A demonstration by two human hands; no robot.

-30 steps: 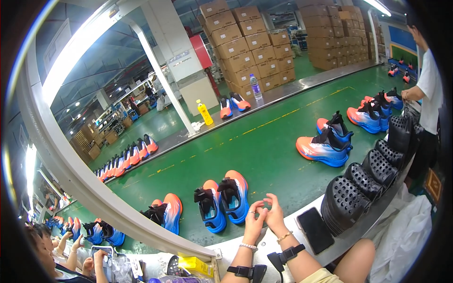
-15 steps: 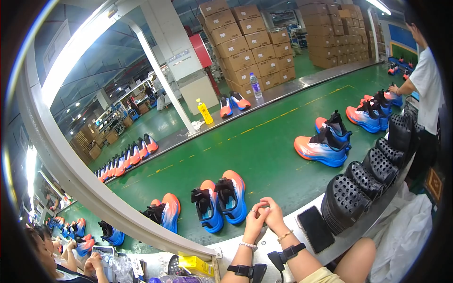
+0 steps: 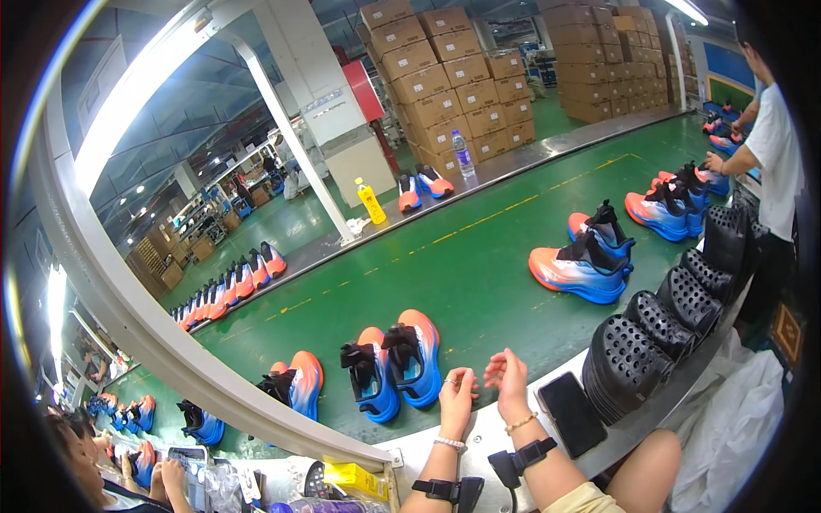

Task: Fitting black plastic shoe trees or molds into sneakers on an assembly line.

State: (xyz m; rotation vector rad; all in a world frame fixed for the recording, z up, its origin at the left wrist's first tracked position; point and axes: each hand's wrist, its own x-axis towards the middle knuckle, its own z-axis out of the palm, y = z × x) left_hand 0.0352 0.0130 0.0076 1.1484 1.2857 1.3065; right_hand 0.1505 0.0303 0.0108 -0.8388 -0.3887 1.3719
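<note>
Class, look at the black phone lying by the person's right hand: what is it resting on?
The black phone lies flat on the grey metal ledge edging the green belt. The ledge directly beneath it is covered.

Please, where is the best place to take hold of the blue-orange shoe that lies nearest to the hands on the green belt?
Probably the black collar and tongue of the nearest shoe, reached from the near belt edge: it rests sole-down, opening up, heel toward the empty left hand.
</note>
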